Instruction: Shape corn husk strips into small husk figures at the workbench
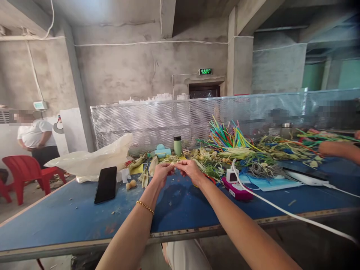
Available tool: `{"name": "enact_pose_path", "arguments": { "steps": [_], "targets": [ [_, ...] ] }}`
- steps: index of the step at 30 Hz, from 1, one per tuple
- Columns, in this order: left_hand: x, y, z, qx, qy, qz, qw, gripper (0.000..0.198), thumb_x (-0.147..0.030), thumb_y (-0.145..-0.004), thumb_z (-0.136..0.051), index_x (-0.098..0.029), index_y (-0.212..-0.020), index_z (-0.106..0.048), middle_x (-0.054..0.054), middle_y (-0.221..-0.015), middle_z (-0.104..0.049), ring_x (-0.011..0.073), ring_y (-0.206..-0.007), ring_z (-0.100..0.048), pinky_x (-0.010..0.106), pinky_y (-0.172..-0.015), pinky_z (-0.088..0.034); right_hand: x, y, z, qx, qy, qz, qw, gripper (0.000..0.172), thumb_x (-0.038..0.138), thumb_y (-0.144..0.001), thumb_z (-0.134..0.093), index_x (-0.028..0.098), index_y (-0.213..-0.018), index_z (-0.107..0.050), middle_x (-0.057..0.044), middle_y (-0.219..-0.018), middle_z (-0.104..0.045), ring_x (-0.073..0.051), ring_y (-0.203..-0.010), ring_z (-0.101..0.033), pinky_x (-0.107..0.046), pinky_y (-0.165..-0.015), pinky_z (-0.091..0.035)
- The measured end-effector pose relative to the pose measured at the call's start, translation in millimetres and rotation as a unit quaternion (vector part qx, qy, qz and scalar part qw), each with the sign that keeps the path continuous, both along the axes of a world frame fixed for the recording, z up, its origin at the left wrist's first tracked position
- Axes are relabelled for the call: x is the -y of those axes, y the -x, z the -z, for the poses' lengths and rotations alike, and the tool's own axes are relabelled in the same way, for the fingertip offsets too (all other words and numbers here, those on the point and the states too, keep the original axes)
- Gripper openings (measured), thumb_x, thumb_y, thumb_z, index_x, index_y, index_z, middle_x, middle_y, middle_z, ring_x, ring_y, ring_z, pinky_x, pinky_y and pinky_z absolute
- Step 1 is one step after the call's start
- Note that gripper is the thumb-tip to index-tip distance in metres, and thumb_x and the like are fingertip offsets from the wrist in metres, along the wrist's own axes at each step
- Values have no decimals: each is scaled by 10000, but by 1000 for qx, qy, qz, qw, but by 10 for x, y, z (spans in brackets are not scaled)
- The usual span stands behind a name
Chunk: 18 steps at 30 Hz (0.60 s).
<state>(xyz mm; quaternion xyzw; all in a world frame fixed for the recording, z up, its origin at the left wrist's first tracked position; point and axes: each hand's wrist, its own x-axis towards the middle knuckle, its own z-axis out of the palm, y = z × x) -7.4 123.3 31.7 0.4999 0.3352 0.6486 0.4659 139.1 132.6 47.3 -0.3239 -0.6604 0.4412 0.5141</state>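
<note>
Forearms [233, 215] | left hand [163, 173], right hand [190, 170]: pinching pale scrap [172, 164] | green bottle [177, 147]: capped, contents hidden

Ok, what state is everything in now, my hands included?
Left hand: pinched closed, anything held too small to tell
Right hand: pinched closed, likewise
Black phone: lying flat, screen dark
Green bottle: upright, black cap on
Pink power block: white plug inserted
Plastic bag: crumpled, lying down
Exit sign: lit

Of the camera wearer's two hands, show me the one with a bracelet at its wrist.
The left hand: a gold beaded bracelet circles its wrist; the right hand's wrist is bare.
</note>
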Motion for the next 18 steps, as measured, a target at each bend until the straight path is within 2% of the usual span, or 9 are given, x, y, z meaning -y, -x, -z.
{"name": "enact_pose_path", "arguments": {
  "steps": [8, 18],
  "targets": [
    [49, -11, -24, -32, -20, -13, 999, 304, -344, -512, -834, -112, -602, -661, 13, -517, -590, 90, -472, -512, 223, -504, -393, 38, 31, 5, -3, 38, 29, 999, 302, 386, -659, -803, 145, -754, -649, 2, -638, -651, -101, -445, -567, -198, -362, -427],
    [34, -19, 10, -109, -50, -69, 990, 262, -347, -591, -809, -129, -593, -664, -3, -527, -573, 96, -487, -506, 226, -508, -412, -36, 46, 56, 18, -15, 39, 999, 281, 383, -656, -793, 163, -673, -619, 4, -550, -627, -124, -430, -574, -210, -335, -438]
  ]
}}
